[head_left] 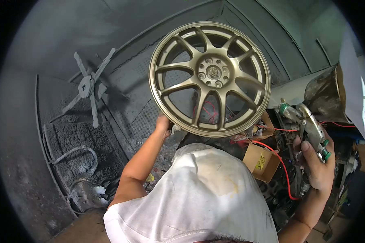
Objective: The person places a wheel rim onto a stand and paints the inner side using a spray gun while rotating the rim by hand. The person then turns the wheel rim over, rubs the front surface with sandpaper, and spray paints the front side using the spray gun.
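Note:
A bronze-gold alloy wheel (194, 83) with slim paired spokes faces me, its front side turned up toward the camera. At its lower left edge my left hand (163, 124) is closed, with the fingers partly hidden behind the rim. A small metallic piece shows beside that hand, and I cannot tell whether the grip is on the rim or on a support under it. To the right of the wheel my right hand (318, 162) is wrapped round a metal spray gun (310, 121) with green fittings. The gun points up and left, apart from the wheel.
A grey, paint-crusted four-armed stand (86, 87) is at the left, above a dark textured filter pad (87, 146) and a bent pipe. An open cardboard box (261, 162) and a red hose (286, 170) lie at the right. A large cylindrical duct (326, 95) stands behind the gun.

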The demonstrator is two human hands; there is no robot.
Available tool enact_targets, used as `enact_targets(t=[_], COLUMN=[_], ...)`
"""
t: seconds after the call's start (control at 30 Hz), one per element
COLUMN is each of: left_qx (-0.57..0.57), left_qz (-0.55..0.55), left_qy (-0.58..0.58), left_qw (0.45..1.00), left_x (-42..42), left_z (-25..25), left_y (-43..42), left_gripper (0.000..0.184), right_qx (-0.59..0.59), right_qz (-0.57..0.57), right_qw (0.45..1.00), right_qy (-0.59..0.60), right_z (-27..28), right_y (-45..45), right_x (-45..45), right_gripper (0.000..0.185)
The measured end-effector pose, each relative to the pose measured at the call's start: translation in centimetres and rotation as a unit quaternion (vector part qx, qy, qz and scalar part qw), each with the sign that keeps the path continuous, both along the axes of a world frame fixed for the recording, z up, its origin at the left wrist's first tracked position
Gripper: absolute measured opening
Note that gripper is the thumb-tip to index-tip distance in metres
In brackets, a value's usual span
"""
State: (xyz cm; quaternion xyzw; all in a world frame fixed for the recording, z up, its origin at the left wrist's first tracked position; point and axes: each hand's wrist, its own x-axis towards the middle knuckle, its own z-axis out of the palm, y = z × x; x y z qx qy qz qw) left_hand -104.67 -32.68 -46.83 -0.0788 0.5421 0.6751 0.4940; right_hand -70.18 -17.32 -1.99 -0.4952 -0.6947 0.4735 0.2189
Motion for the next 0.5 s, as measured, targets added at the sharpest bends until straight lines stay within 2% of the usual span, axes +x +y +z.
enact_targets(t=[0.07,0.13,0.2,0.23,0.33,0.37,0.4,0.47,0.5], left_qx=[-0.035,-0.050,-0.043,-0.078,-0.041,-0.082,-0.082,0.012,0.011], left_qz=[0.001,-0.022,-0.044,-0.080,-0.094,-0.271,-0.270,-0.353,-0.352], left_qy=[-0.054,-0.043,-0.066,0.025,0.037,0.104,0.104,0.165,0.164], left_qw=[0.998,0.998,0.996,0.993,0.994,0.953,0.954,0.921,0.921], left_x=[2.0,5.7,8.3,9.6,12.3,11.7,11.9,12.2,12.0], left_z=[-2.0,3.2,3.0,6.1,2.5,1.3,-0.9,-4.7,-2.9], left_y=[-0.3,0.9,1.1,1.5,1.4,0.4,-0.2,-1.4,-1.2], left_gripper=[0.020,0.032,0.038,0.040,0.036,0.032,0.032,0.023,0.023], right_qx=[-0.090,-0.111,-0.132,-0.120,-0.103,-0.078,-0.052,-0.052,-0.061], right_qz=[0.039,0.055,0.068,0.065,0.074,0.074,0.076,0.083,0.074], right_qw=[0.995,0.992,0.989,0.991,0.992,0.994,0.995,0.994,0.995], right_qy=[-0.031,-0.013,0.007,-0.008,-0.016,-0.027,-0.038,-0.037,-0.026], right_z=[0.6,0.4,0.3,0.2,-0.3,-0.4,-0.5,-0.4,-0.5], right_y=[-0.1,-0.2,-0.3,-0.4,-0.1,-0.1,0.1,0.3,0.2], right_x=[0.6,-0.2,-1.8,-2.6,-3.2,-3.2,-3.3,-3.3,-3.2], right_gripper=[0.056,0.056,0.055,0.055,0.052,0.052,0.052,0.053,0.053])
